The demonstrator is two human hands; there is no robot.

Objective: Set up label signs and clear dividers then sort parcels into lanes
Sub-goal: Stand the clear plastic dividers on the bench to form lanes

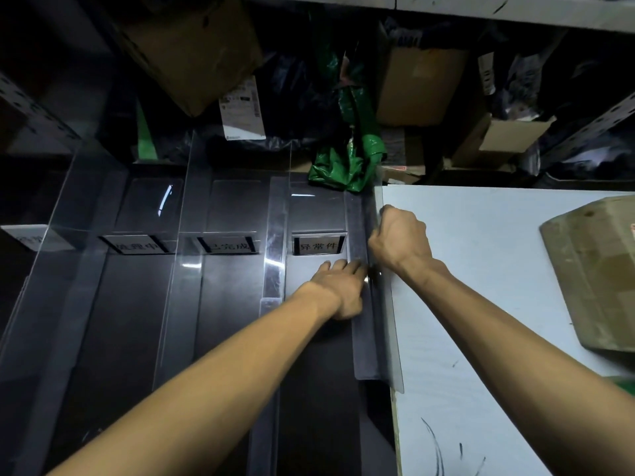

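Two bare arms reach forward, hands close together.

The right hand is balled into a fist, knuckles up, its fingers wrapped over the top edge of the clear divider, wrist bent slightly inward. The left hand lies palm down just short of the right fingers, its own fingers stretched forward together, tips pressing at the divider's foot. Both forearms run nearly straight.

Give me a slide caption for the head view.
Left hand presses, right hand grips a clear divider between the white table and a label sign.
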